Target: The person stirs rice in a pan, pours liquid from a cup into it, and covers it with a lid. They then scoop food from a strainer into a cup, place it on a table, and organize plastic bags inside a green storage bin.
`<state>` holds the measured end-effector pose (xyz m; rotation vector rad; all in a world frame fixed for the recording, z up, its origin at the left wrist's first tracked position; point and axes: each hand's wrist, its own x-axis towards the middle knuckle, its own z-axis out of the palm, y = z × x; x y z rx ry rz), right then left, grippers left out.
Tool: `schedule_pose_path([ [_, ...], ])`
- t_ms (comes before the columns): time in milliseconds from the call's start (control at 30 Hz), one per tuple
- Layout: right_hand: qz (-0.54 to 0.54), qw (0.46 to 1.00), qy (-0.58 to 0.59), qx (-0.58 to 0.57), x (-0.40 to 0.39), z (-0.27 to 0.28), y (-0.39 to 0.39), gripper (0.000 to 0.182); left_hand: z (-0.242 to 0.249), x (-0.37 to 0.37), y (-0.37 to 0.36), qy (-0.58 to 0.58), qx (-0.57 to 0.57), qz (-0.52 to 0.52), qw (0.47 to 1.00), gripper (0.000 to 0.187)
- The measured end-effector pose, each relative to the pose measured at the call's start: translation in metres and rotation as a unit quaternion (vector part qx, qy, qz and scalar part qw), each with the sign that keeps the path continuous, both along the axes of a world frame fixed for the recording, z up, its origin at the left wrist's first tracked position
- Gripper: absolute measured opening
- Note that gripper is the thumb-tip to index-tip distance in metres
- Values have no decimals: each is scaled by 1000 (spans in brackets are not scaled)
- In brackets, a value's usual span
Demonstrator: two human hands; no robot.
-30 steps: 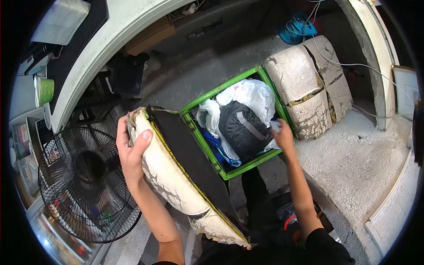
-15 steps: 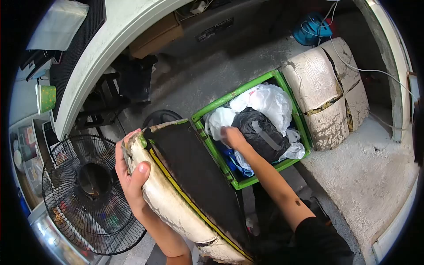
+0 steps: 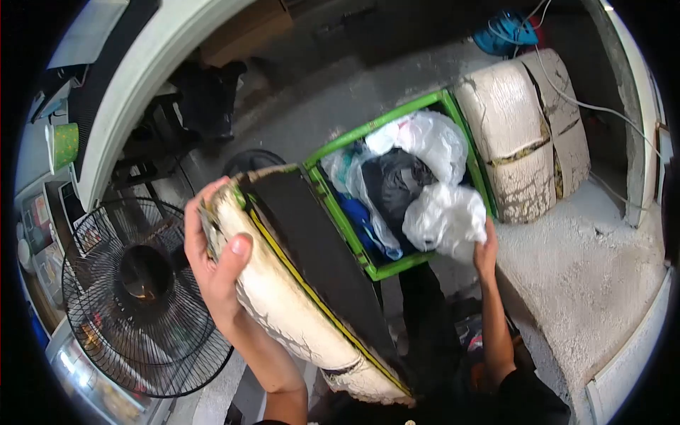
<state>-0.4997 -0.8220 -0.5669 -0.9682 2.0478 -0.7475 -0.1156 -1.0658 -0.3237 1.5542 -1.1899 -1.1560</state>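
My left hand (image 3: 216, 258) grips the upper end of a cracked cream padded lid (image 3: 283, 312), thumb on the padding; the lid's dark underside faces the green crate. In my right hand (image 3: 486, 249), at the lower right corner of the green crate (image 3: 398, 268), is a crumpled white plastic bag (image 3: 446, 218). Beside that bag a black bundle (image 3: 397, 185) lies inside the crate, with clear plastic bags (image 3: 438, 145) above it and a blue item (image 3: 363, 221) at the lower left.
A black fan (image 3: 145, 273) stands at the left. Another cracked cream cushion (image 3: 520, 166) lies right of the crate, beside a rough concrete ledge (image 3: 574, 262). A blue object (image 3: 504, 34) with a white cable is at the top right. A cardboard box (image 3: 248, 32) sits at the top.
My right hand has moved from the crate's left side to its lower right corner and now holds the white bag. The black bundle shows less of its grey strip. My left hand still holds the lid.
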Motion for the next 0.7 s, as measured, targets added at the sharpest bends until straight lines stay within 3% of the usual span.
schedule_pose_path([
  [100, 22, 996, 69, -54, 11, 29, -54, 61, 0, -4, 1, 10, 1, 24, 1000, 66],
  [167, 56, 991, 42, -110, 14, 7, -69, 55, 1, 0, 3, 12, 13, 27, 999, 66],
  [267, -19, 988, -146, -36, 39, -14, -94, 40, 2, 5, 6, 11, 19, 42, 999, 68],
  [400, -2, 995, -96, 4, 75, -23, -105, 37, 3, 17, 7, 6, 30, 32, 999, 71],
  [467, -43, 989, -132, -54, 101, -12, -108, 47, 2, 20, 9, 1, 18, 45, 999, 72],
  [533, 12, 982, 61, -177, 157, -24, -109, 61, -2, 27, 9, -4, 27, 27, 999, 73],
  [600, 164, 974, 38, -149, 190, -21, -130, 70, -7, 31, 8, -57, 0, 19, 998, 75],
  [667, 234, 966, 56, -90, 221, -38, -150, 66, -5, 29, 7, -76, 9, 9, 997, 78],
  [700, 228, 967, 55, -96, 232, -73, -148, 66, -9, 30, 7, -48, -6, 3, 999, 80],
])
